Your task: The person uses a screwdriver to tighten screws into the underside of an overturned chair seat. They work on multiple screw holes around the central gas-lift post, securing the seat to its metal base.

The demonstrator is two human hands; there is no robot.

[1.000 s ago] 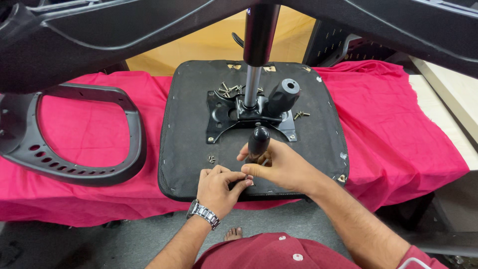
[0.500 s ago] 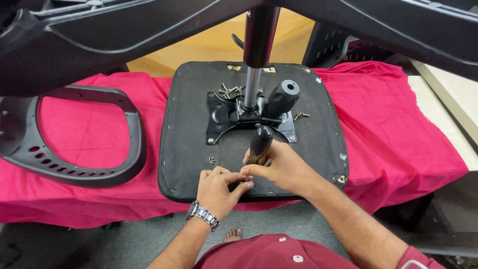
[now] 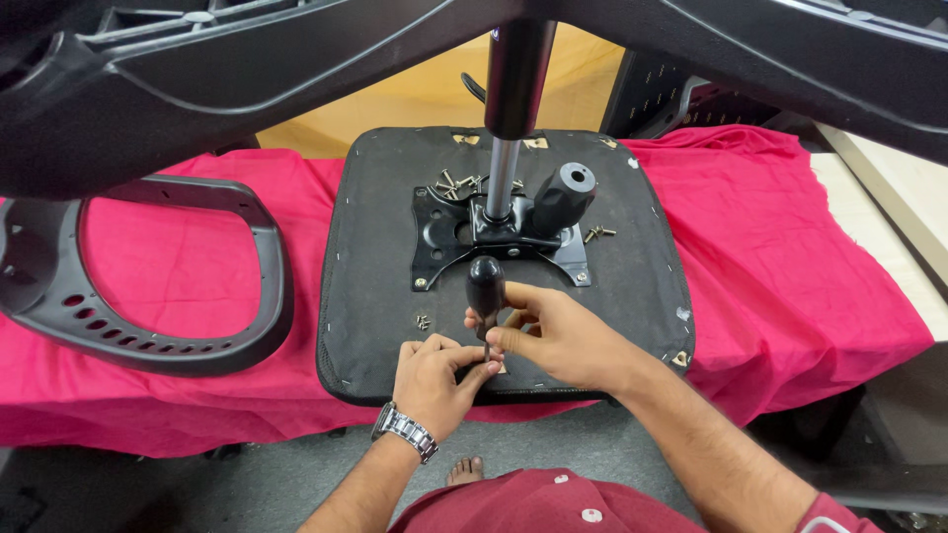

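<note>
Pink cloth (image 3: 790,227) covers the worktable in front of us, and on it lies an upturned office chair seat (image 3: 375,257), its black underside facing up, with a metal mounting plate (image 3: 434,232) bolted near the middle and a gas lift column (image 3: 509,148) rising from it toward the chair base legs (image 3: 247,79) that spread across the top of our view. We hold a screwdriver (image 3: 485,291) upright at the seat's near edge, just in front of the plate. Our right hand (image 3: 558,336) wraps its fingers closed around the shaft just below the black bulb handle, thumb pressed along the side. Our left hand (image 3: 434,380), with a metal wristwatch (image 3: 405,432) at the wrist, pinches thumb and forefinger together at the tip, steadying it on what seems to be a small screw; the screw itself is hidden by our fingers. To do this well, we judge it best to keep the shaft square to the seat, press down firmly so the tip stays seated, and free the left fingers only once the thread bites. Loose screws (image 3: 454,183) lie in a heap on the plate's far side, a couple more (image 3: 598,234) to its right. A black plastic armrest loop (image 3: 158,276) rests on the cloth well to the left.
</note>
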